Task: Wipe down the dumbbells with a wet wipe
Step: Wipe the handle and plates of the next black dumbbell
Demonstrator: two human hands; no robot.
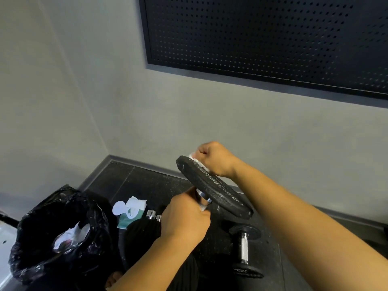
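A black dumbbell (216,189) is held up in the air, its round end plate facing up and to the right. My left hand (184,219) grips its chrome handle from below. My right hand (214,158) is closed on a white wet wipe (196,159) and presses it against the top edge of the plate. A second dumbbell (244,249) with a chrome handle lies on the dark floor below. A third chrome handle end (151,214) shows beside my left hand, the rest of it hidden.
A bin lined with a black bag (42,238) stands at the lower left with used white wipes inside. A green and white wipe pack (131,211) lies open on the floor. Grey walls meet in a corner; a dark perforated panel (262,34) hangs above.
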